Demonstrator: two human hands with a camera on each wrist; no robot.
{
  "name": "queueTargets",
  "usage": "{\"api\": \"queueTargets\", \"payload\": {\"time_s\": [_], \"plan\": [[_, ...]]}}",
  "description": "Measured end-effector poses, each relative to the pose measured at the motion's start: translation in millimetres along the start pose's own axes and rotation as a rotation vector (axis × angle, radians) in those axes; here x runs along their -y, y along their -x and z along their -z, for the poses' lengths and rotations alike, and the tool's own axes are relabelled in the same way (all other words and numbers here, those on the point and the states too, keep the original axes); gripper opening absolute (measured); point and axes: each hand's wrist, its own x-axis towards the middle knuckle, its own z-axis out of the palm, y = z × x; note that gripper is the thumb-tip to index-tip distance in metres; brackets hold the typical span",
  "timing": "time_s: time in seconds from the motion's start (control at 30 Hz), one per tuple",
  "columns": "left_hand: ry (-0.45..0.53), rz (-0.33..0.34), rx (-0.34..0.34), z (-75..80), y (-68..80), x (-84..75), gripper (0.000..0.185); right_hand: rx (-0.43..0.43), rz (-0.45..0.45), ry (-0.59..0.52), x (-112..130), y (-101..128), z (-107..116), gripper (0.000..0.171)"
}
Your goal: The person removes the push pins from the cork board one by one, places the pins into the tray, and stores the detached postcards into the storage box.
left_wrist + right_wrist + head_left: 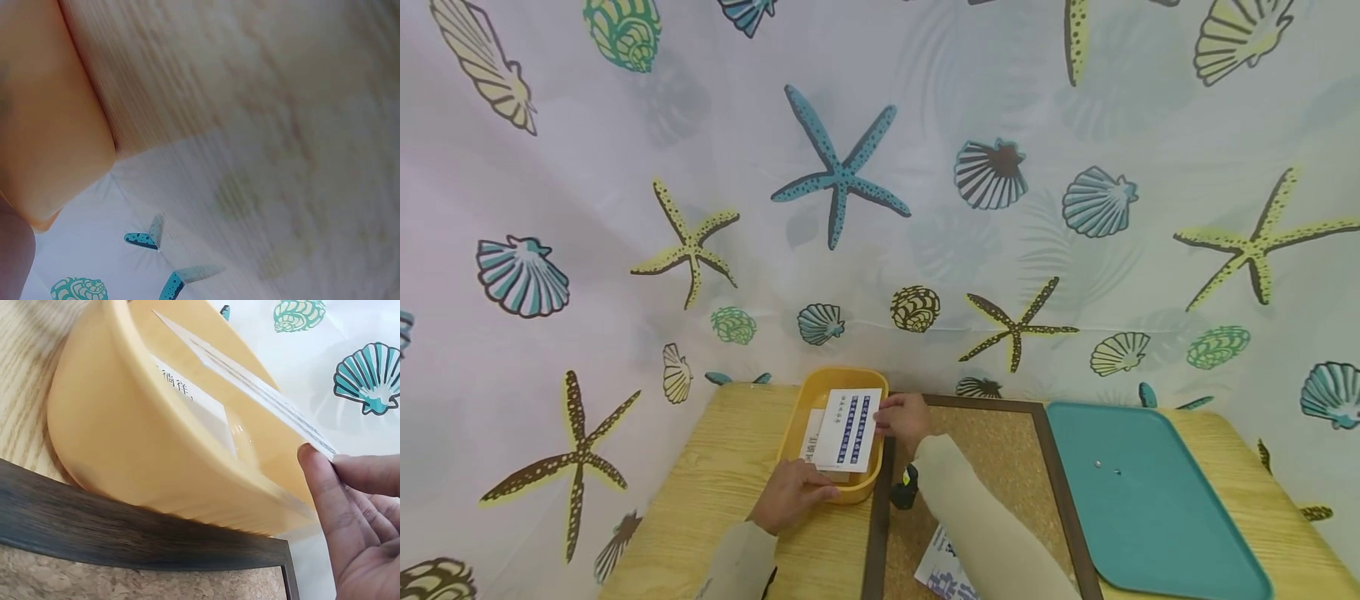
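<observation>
My right hand point(904, 419) pinches a white card point(250, 384) with printed characters by its right edge, thumb against fingers. The card is tilted over the yellow plastic bin point(125, 425). Below it in the bin lies another printed card point(197, 412), partly covered in the head view. My left hand point(793, 495) holds the bin at its front left rim, thumb outside and fingertips over the edge. Only a sliver of that hand point(14, 256) appears in the left wrist view, beside the bin's wall point(50, 106).
A cork board point(992, 450) with a dark frame lies right of the bin; a printed sheet point(942, 567) on it is partly under my right forearm. Farther right is a teal tray point(1150, 517) with tiny items. A shell-patterned curtain point(880, 275) hangs behind the wooden table point(715, 450).
</observation>
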Motion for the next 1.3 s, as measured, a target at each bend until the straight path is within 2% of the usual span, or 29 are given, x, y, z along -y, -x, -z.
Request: {"api": "queueTargets", "payload": {"time_s": [0.13,0.57,0.93,1.0,1.13,1.3], "plan": [[0.009,0.011,-0.008,0.0,1.3,-0.1,0.022,-0.014,-0.012,0.012,-2.8,-1.7,-4.9,0.011],[0.005,-0.042,-0.042,-1.7,0.3,-1.3,0.02,-0.022,-0.017,0.024,-4.2,-4.9,-13.9,0.012],[0.024,-0.09,-0.07,-2.7,3.1,1.4,0.015,-0.022,-0.018,0.051,-5.3,3.5,-22.5,0.011],[0.021,-0.081,-0.062,-3.0,3.7,1.6,0.015,-0.029,-0.022,0.064,-5.7,5.0,-23.0,0.011],[0.015,-0.066,-0.053,-3.2,4.4,2.0,0.015,-0.046,-0.017,0.08,-5.3,7.4,-24.3,0.013],[0.014,-0.098,-0.076,-3.7,2.8,3.2,0.014,-0.065,0.01,0.081,-1.0,11.7,-25.4,0.02]]}}
